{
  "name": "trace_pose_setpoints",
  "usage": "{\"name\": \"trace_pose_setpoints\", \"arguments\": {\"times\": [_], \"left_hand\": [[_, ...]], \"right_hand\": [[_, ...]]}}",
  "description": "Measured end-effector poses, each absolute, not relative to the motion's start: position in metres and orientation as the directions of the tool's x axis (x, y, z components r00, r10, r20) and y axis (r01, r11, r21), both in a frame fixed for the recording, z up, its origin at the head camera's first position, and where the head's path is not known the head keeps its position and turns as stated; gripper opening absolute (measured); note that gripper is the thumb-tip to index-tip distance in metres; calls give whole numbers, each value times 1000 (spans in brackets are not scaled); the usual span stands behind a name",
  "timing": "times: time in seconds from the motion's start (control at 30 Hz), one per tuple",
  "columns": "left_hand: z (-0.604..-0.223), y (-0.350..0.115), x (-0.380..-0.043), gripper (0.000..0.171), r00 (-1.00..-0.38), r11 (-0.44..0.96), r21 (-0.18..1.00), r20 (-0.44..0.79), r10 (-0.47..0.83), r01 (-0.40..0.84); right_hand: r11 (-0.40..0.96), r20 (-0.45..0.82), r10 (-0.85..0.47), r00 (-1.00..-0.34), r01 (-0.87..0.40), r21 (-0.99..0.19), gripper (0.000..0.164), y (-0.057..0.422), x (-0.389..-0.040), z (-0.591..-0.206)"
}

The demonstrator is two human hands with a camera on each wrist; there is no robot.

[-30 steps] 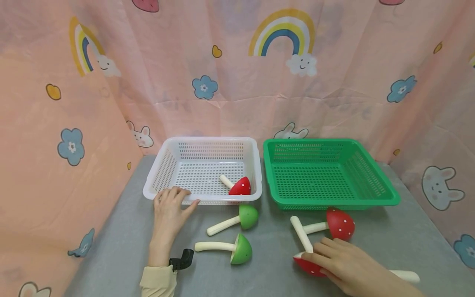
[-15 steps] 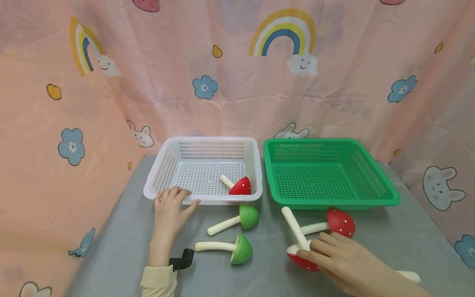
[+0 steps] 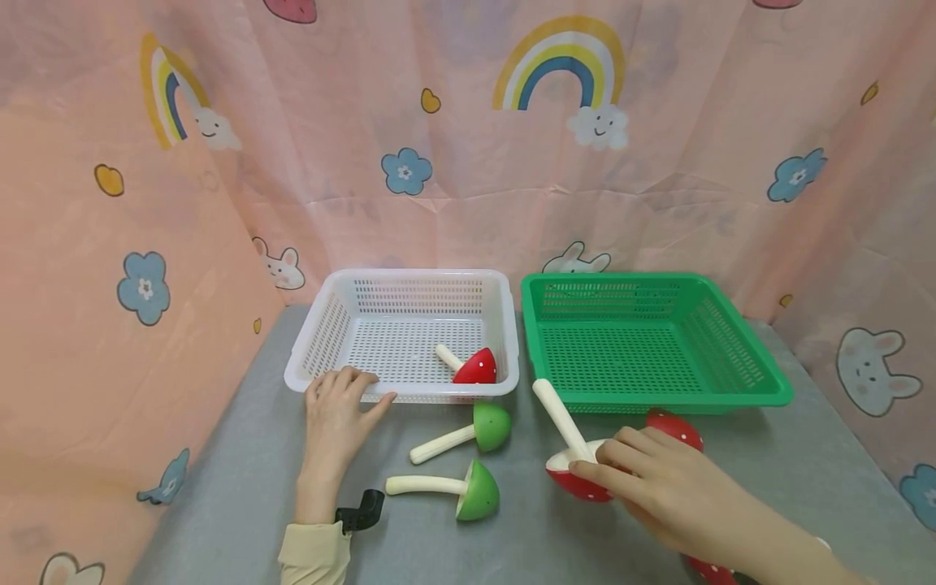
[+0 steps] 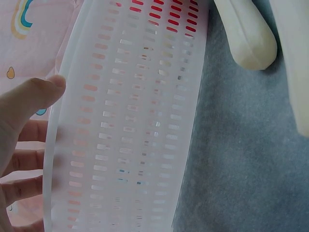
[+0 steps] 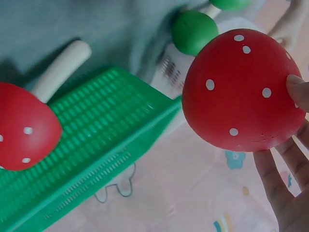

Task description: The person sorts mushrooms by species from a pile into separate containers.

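My left hand (image 3: 338, 422) grips the near rim of a white plastic basket (image 3: 398, 390); in the left wrist view the thumb lies outside the wall, the fingers behind it. A toy mushroom with a red spotted cap (image 3: 477, 368) lies inside that basket. With my right hand (image 3: 661, 487) I pinch another red toy mushroom (image 5: 241, 96) by its cap, stem pointing up and left, above the table in front of the baskets. Two green toy mushrooms (image 3: 491, 426) (image 3: 478, 491) lie between the hands. Behind my right hand rests a red mushroom (image 3: 676, 428), its stem hidden from the head view.
A green plastic basket (image 3: 753, 398) stands right of the white one. Part of one more red mushroom cap (image 3: 711, 571) shows below my right forearm. A patterned pink curtain (image 3: 468, 219) hangs behind and along both sides of the grey tabletop (image 3: 241, 496).
My right hand has raised the red mushroom off the table and carried it left and toward the baskets. The left hand stays on the white rim.
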State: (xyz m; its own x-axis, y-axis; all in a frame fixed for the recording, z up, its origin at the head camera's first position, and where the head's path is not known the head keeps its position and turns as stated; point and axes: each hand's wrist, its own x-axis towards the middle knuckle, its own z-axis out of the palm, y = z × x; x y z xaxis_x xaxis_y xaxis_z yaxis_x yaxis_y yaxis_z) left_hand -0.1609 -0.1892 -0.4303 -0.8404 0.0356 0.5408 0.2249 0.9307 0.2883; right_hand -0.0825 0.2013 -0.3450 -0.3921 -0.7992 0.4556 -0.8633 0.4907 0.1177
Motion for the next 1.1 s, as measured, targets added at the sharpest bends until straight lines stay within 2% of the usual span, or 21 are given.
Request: {"name": "trace_pose_setpoints", "arguments": {"times": [0.13, 0.33, 0.43, 0.47, 0.6, 0.77, 1.1], "left_hand": [[-430, -189, -161, 34, -841, 933, 283, 540, 38, 223], [-430, -189, -161, 34, -839, 933, 282, 543, 37, 223], [-430, -189, -161, 34, -838, 932, 283, 545, 37, 225], [-430, -189, -161, 34, -837, 932, 284, 545, 37, 226], [-430, -189, -161, 33, -836, 931, 284, 548, 40, 230], [-430, -189, -161, 33, -824, 932, 273, 564, 45, 238], [-431, -189, -161, 33, -826, 933, 272, 562, 45, 236]], "right_hand": [[500, 488, -784, -385, -857, 127, 47, 195, -88, -337], [545, 488, -755, -438, -833, 95, 46, 185, -99, -324], [546, 478, -750, -457, -836, 59, 30, 179, -106, -318], [547, 476, -748, -462, -835, 49, 32, 177, -108, -317], [562, 456, -745, -487, -826, 36, 63, 167, -117, -312], [559, 448, -752, -482, -828, 47, 52, 154, -132, -310], [558, 420, -768, -483, -827, 69, 45, 127, -171, -313]]}}
